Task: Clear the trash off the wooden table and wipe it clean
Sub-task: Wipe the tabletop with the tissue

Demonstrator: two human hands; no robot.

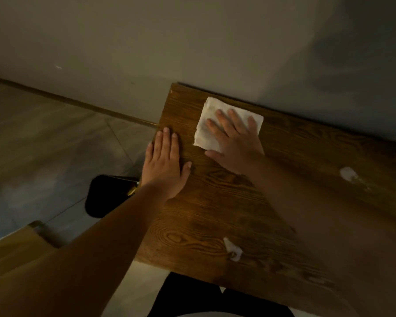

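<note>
A dark wooden table point(215, 202) with strong grain fills the right half of the view, its far edge against the wall. A white square tissue point(207, 124) lies flat near the table's far left corner. My right hand point(234, 143) presses down on the tissue with fingers spread, covering its near right part. My left hand point(165, 165) rests flat, palm down, on the bare wood at the table's left edge, just left of the tissue. Two small white scraps lie on the wood: one point(232, 249) near the front edge, one point(349, 173) at the right.
A plain wall point(192, 42) runs behind the table. Tiled floor point(44, 145) lies to the left with a dark bin-like object point(105, 195) beside the table's left edge. A wooden chair or bench part point(14, 243) shows at lower left.
</note>
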